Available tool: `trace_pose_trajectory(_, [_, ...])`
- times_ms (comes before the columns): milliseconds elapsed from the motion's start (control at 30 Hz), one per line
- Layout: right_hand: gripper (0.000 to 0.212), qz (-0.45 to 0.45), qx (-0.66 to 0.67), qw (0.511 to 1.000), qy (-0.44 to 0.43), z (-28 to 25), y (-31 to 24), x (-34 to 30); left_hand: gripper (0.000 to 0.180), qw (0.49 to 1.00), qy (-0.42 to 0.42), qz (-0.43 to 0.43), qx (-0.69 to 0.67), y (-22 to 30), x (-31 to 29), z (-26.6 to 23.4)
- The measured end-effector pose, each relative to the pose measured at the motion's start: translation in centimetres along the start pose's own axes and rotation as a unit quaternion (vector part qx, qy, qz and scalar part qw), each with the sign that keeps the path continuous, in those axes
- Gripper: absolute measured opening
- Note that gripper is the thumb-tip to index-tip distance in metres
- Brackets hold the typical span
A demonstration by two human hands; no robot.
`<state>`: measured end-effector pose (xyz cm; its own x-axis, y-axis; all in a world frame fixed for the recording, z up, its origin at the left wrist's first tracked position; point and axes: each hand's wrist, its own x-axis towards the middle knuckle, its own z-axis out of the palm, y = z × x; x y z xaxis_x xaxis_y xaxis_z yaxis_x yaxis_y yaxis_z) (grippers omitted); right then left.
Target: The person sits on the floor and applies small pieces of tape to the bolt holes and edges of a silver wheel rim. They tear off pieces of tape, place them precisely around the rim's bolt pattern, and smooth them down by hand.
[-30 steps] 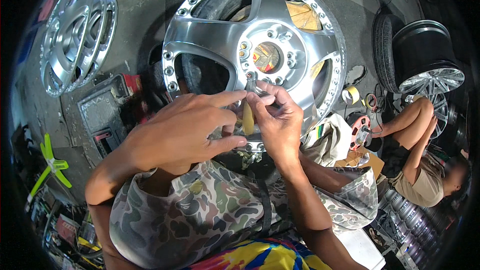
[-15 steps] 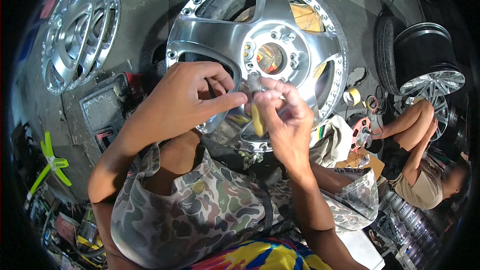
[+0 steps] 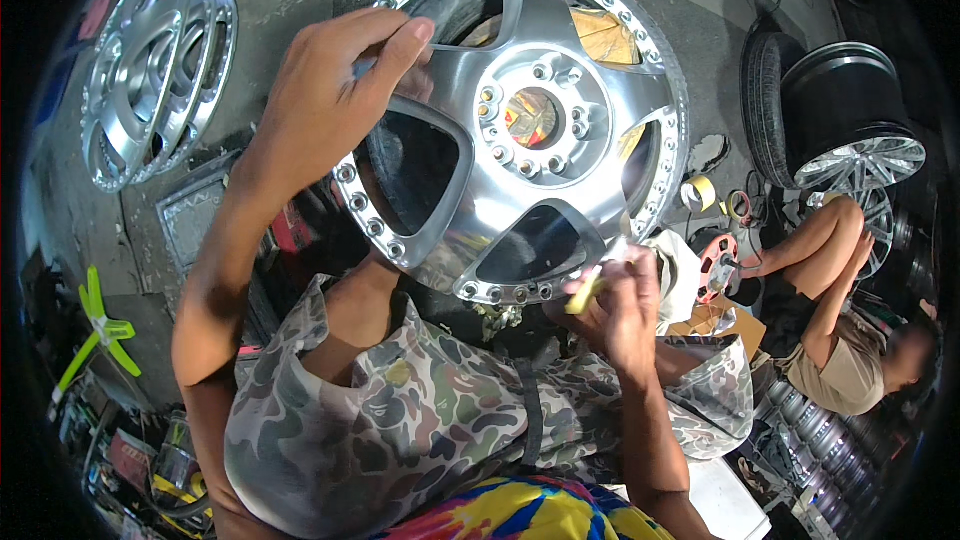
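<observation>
A polished silver wheel face [image 3: 478, 198], with five wide spokes and bolts along its outer ring, leans in front of my knees. At its upper left edge, my left hand [image 3: 335, 100] is closed on the rim; the thumb points along the spoke and the other fingers are partly hidden. Below the lower right of the ring, my right hand [image 3: 628, 308] pinches a small yellow stick-like thing [image 3: 584, 294] with a pale end. Motion smears this hand, so its exact kind is unclear. Brass-coloured and silver bolts [image 3: 527, 168] sit around the centre hole.
More silver wheel faces [image 3: 140, 70] stand at the far left. On the right are a tyre [image 3: 768, 110], a dark wheel barrel [image 3: 845, 105], yellow tape [image 3: 700, 193] and a red reel [image 3: 718, 265]. A seated person [image 3: 835, 340] is nearby. A grey case [image 3: 195, 215] lies left.
My left hand has risen from the wheel's middle to its upper left rim. My right hand has moved right and down with the yellow thing. The wheel has shifted slightly left.
</observation>
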<state>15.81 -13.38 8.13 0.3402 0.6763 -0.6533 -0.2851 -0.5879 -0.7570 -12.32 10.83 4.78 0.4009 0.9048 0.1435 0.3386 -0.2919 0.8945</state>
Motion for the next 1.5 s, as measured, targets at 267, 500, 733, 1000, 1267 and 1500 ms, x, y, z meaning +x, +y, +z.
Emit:
trace_pose_trajectory(267, [0.035,0.045,0.072,0.982,0.17,-10.6,5.4,1.8,0.066,0.964,-0.081,0.104,0.23,-4.7,3.2,3.4])
trace_pose_trajectory(500, [0.046,0.081,0.129,0.981,0.116,-7.5,3.2,2.8,0.074,0.97,-0.104,0.039,0.217,-4.9,2.9,3.8])
trace_pose_trajectory(733, [0.045,-0.096,0.068,0.976,0.186,-11.2,-1.9,10.2,0.078,0.972,-0.163,-0.126,0.113,-1.3,-0.7,3.5])
trace_pose_trajectory(1000, [0.012,-0.216,-0.239,0.947,0.015,-5.6,-6.5,7.0,0.046,0.979,-0.155,-0.032,0.129,1.0,-5.8,3.6])
trace_pose_trajectory(1267, [0.022,-0.156,-0.257,0.953,-0.019,1.6,-3.0,5.0,0.04,0.949,-0.311,-0.054,-0.012,5.7,-4.3,3.1])
trace_pose_trajectory(1500, [0.029,-0.163,-0.264,0.95,-0.03,2.6,-2.5,5.6,0.041,0.922,-0.384,0.01,-0.054,4.9,-6.5,5.3])
